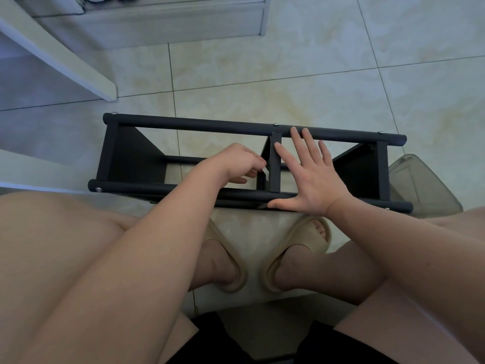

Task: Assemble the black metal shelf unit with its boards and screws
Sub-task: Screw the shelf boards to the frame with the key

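Black shelf unit (199, 126) lies lengthwise left-to-right under both hands (312, 177).

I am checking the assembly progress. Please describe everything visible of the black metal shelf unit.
The black metal shelf unit lies on its side on the pale tiled floor. Two long round tubes are joined by flat crossbars at both ends and the middle, with silver screw heads showing. Dark boards sit inside. The right hand lies flat, open, across both tubes; the left hand reaches in by the middle crossbar, pinching something small and pale.
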The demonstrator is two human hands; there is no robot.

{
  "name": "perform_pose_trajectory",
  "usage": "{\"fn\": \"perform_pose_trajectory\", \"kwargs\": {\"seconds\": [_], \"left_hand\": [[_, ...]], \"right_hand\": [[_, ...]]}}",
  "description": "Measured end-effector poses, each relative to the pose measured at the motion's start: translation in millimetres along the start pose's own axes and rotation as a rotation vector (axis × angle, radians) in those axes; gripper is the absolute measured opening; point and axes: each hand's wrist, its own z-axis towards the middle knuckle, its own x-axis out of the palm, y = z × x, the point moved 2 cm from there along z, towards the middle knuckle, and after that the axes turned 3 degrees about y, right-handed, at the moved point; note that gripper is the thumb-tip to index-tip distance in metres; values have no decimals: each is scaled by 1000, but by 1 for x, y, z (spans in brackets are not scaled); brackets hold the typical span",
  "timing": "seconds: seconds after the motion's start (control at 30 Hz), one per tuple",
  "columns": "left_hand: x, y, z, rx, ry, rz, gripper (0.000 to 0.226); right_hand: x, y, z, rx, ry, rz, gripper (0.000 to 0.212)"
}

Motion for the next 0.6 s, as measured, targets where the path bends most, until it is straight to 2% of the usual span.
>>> {"fn": "perform_pose_trajectory", "kwargs": {"seconds": [0.1,0.23,0.4,0.6], "left_hand": [[3,1,1,-32,-37,-154,11],[6,2,0,-5,-118,-111,3],[6,-1,0,31,-188,-113,3],[10,-6,0,62,-170,-113,5]], "right_hand": [[0,0,0,3,-3,6,123],[0,0,0,0,-4,5,123],[1,0,0,-1,-11,6,123],[1,0,0,-5,-12,4,123]]}}
